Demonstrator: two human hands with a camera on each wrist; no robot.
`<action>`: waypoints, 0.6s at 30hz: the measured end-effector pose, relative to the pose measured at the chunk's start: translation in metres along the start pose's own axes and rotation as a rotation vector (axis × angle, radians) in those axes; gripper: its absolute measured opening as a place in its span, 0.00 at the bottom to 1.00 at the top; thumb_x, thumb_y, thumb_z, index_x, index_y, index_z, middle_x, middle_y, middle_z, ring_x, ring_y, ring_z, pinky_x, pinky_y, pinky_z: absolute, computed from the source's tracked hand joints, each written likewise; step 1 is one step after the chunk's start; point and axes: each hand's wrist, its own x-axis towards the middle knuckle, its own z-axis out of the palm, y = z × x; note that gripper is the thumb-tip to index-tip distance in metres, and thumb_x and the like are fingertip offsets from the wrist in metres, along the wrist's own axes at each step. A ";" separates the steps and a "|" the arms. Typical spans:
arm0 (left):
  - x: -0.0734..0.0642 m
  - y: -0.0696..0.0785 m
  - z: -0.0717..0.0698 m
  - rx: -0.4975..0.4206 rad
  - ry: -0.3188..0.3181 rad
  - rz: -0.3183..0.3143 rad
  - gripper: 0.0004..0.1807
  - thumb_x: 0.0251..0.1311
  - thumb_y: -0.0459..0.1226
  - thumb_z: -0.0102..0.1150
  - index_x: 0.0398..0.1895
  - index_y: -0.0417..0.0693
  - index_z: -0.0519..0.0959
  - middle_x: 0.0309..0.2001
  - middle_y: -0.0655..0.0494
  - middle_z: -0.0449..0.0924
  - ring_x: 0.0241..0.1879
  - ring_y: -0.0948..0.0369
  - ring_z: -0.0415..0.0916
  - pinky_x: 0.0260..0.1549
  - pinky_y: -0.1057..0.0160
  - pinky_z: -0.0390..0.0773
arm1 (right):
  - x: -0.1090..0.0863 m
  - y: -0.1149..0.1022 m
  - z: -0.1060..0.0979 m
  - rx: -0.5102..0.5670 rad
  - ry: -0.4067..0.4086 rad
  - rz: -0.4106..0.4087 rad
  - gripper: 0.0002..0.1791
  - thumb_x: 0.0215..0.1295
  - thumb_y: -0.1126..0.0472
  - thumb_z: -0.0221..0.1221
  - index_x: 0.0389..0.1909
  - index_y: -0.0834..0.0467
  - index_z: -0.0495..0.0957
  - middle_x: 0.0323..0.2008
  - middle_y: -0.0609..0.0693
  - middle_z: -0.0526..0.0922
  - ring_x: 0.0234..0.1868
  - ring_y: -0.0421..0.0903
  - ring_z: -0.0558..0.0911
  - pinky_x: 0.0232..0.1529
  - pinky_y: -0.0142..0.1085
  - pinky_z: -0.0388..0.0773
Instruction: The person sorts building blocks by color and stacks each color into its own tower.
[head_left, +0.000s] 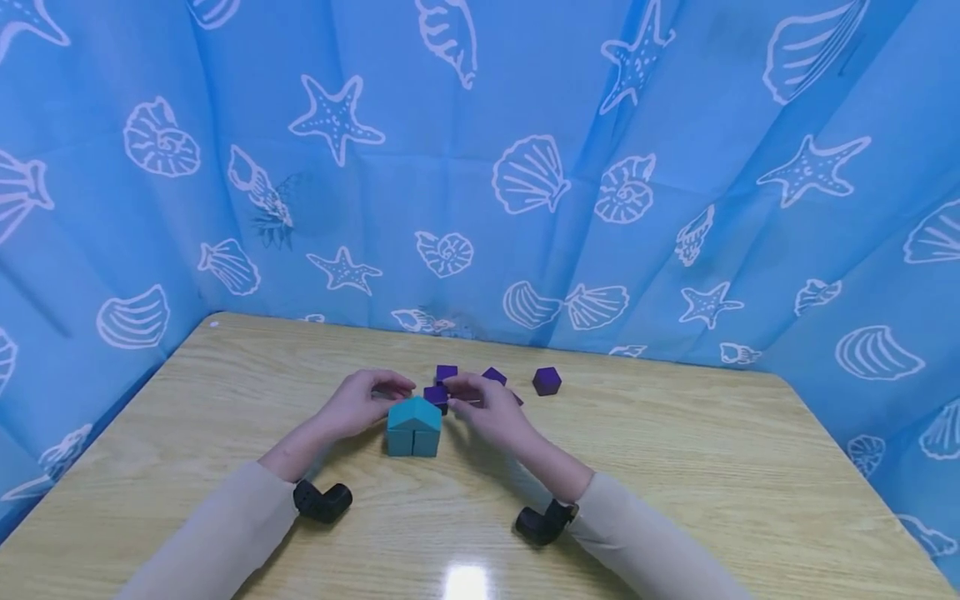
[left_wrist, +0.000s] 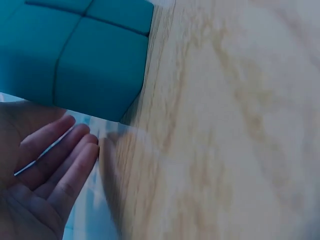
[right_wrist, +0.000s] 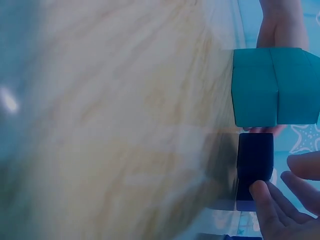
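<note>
In the head view a small teal block house (head_left: 414, 428) stands on the table, two upright blocks side by side under a peaked roof. My left hand (head_left: 367, 402) curves loosely around its left and back, and in the left wrist view the fingers (left_wrist: 75, 175) are relaxed with nothing between them. Just behind the house's right side sits a purple cube (head_left: 433, 398). My right hand (head_left: 487, 408) is at that cube's right side, one fingertip (right_wrist: 259, 189) overlapping the purple blocks in the right wrist view. Its thumb and fingers are spread apart.
Behind the cube sits another purple block (head_left: 447, 372). A further purple block (head_left: 493, 375) shows past my right hand, and one more (head_left: 547, 381) lies to its right. The wooden table (head_left: 675, 467) ends at a blue curtain (head_left: 465, 183) printed with shells.
</note>
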 end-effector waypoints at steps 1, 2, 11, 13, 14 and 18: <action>0.001 -0.001 0.000 -0.014 -0.005 -0.005 0.14 0.63 0.31 0.57 0.51 0.37 0.79 0.46 0.46 0.82 0.46 0.54 0.80 0.49 0.56 0.80 | 0.001 0.000 0.001 -0.003 -0.002 0.006 0.17 0.66 0.67 0.57 0.55 0.64 0.76 0.51 0.60 0.81 0.52 0.56 0.81 0.54 0.43 0.79; 0.002 -0.002 0.001 -0.029 -0.012 -0.008 0.14 0.63 0.30 0.56 0.51 0.37 0.79 0.46 0.46 0.82 0.46 0.54 0.80 0.49 0.57 0.80 | 0.001 0.001 0.001 -0.007 -0.005 0.010 0.18 0.65 0.68 0.57 0.56 0.64 0.76 0.51 0.60 0.81 0.52 0.56 0.81 0.54 0.43 0.79; 0.010 -0.005 0.004 -0.067 -0.044 -0.027 0.11 0.62 0.28 0.56 0.46 0.38 0.82 0.43 0.45 0.83 0.46 0.53 0.81 0.48 0.57 0.80 | 0.010 0.001 0.005 -0.046 -0.042 0.053 0.19 0.65 0.68 0.58 0.57 0.62 0.76 0.48 0.59 0.83 0.50 0.54 0.82 0.51 0.42 0.80; 0.011 -0.005 0.004 -0.092 -0.052 -0.040 0.13 0.61 0.27 0.54 0.48 0.36 0.80 0.43 0.44 0.83 0.45 0.53 0.81 0.47 0.59 0.81 | 0.013 0.001 0.005 -0.044 -0.046 0.064 0.18 0.64 0.68 0.59 0.56 0.62 0.76 0.46 0.59 0.83 0.49 0.54 0.82 0.50 0.41 0.81; 0.012 -0.005 0.004 -0.106 -0.055 -0.044 0.14 0.61 0.26 0.53 0.49 0.35 0.80 0.44 0.43 0.83 0.45 0.53 0.81 0.47 0.59 0.81 | 0.014 0.001 0.006 -0.040 -0.046 0.070 0.18 0.64 0.68 0.59 0.56 0.62 0.77 0.46 0.59 0.84 0.49 0.54 0.82 0.50 0.42 0.81; 0.013 -0.007 0.004 -0.119 -0.049 -0.062 0.15 0.61 0.25 0.52 0.51 0.33 0.78 0.44 0.42 0.82 0.45 0.53 0.80 0.47 0.60 0.81 | 0.019 -0.001 0.008 -0.016 -0.053 0.083 0.17 0.64 0.68 0.59 0.54 0.63 0.77 0.45 0.59 0.84 0.48 0.54 0.83 0.49 0.41 0.81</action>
